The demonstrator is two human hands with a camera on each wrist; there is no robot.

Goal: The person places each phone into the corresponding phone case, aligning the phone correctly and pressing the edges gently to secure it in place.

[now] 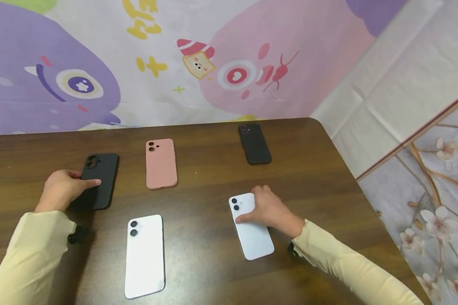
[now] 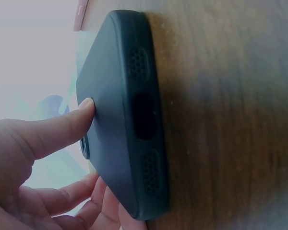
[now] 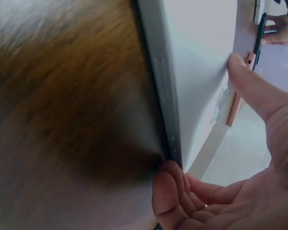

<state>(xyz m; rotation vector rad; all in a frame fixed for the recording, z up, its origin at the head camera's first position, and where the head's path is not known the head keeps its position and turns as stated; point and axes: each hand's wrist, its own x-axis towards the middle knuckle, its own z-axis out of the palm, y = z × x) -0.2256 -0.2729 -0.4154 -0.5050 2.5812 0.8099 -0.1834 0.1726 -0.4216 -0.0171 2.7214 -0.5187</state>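
On the left side of the table, a black phone case (image 1: 106, 186) lies with its back up. My left hand (image 1: 62, 188) grips it by the left edge, thumb on its back and fingers along its side. The left wrist view shows the port cutout and speaker holes in the bottom edge of the black case (image 2: 146, 115). Right of centre, my right hand (image 1: 271, 209) holds a white phone (image 1: 255, 239) across its width. In the right wrist view, fingertips sit at the button side of the white phone (image 3: 197, 72), with the thumb across at the opposite edge.
A second white phone (image 1: 145, 258) lies back up at the near left of centre. Behind it is a pink phone case (image 1: 161, 165). Another black phone case (image 1: 256, 146) lies near the back edge of the wooden table (image 1: 202, 152). A cartoon-printed cloth (image 1: 149, 97) hangs behind.
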